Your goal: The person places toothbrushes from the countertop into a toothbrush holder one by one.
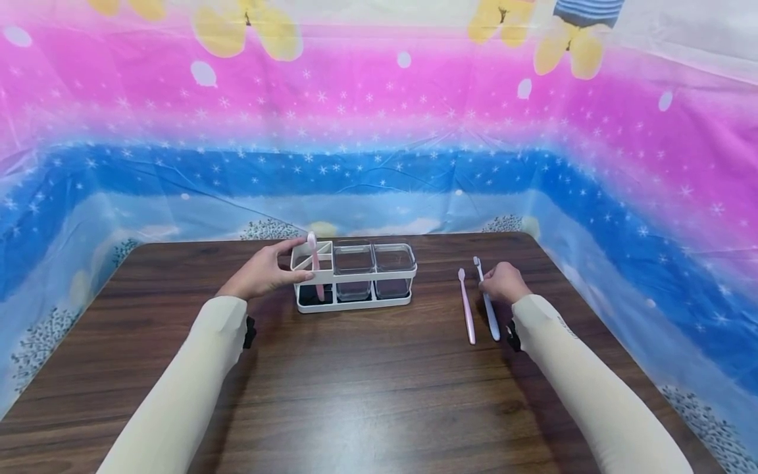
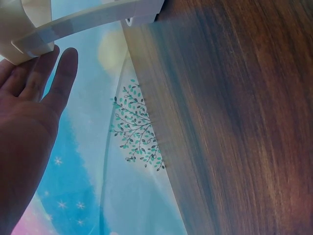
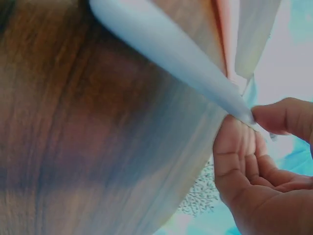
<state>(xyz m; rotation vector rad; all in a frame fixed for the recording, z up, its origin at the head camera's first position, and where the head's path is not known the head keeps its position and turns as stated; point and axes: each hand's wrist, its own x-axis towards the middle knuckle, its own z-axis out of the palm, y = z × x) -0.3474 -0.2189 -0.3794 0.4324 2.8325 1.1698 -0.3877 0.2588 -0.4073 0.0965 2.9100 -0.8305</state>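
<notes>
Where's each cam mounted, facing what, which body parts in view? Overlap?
Head: worn on the head, facing forward and down at the wooden table, white holder and bluish toothbrush; left hand, right hand and both sleeves show.
Left wrist: on that wrist, facing along the hand to the holder's end; the hand shows at the left edge.
Right wrist: on that wrist, facing the pinch; the hand shows at the right edge.
Shared: head and right wrist both show the right hand pinching the bluish toothbrush.

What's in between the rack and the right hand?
In the head view, a pink brush lies on the table between the rack and the right hand, beside the pale brush that hand pinches. Up to the rack, just bare table.
</notes>
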